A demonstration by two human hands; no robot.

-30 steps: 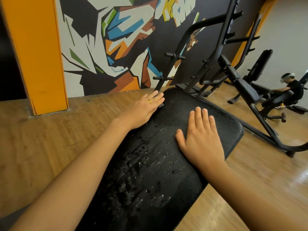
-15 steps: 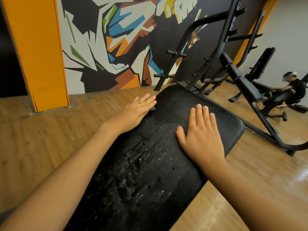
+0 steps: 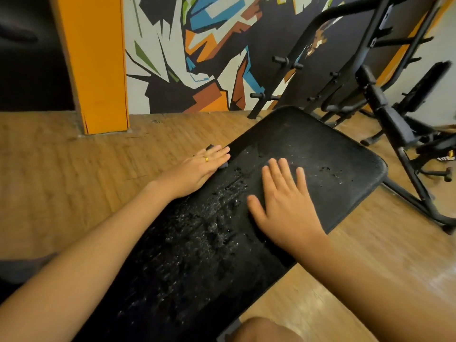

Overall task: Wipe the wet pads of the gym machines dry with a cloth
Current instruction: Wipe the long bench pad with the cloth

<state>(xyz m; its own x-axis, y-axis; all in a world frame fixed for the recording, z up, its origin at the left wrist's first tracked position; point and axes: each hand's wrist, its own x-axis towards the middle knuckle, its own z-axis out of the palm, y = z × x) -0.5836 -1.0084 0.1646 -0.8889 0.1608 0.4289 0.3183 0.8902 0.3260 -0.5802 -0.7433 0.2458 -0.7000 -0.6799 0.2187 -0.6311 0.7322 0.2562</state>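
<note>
Probably the wet pad [image 3: 320,149] is firm and slippery. Right hand [image 3: 283,206] lies flat on it; left hand [image 3: 199,169], fingers [image 3: 219,153] straight, presses a dark soft scrap [image 3: 223,165], maybe the cloth, at its left edge.

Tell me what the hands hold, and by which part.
Nothing is gripped. The left hand presses a dark cloth at the edge of the pad; the right hand lies flat on it.

The bench pad [image 3: 320,156] is long, black and textured, with rounded corners, and runs diagonally from near left to far right. Water drops bead along its middle and near its far end. A dark cloth [image 3: 224,165] lies at its left edge, mostly hidden under the flat left hand [image 3: 197,169].
</note>
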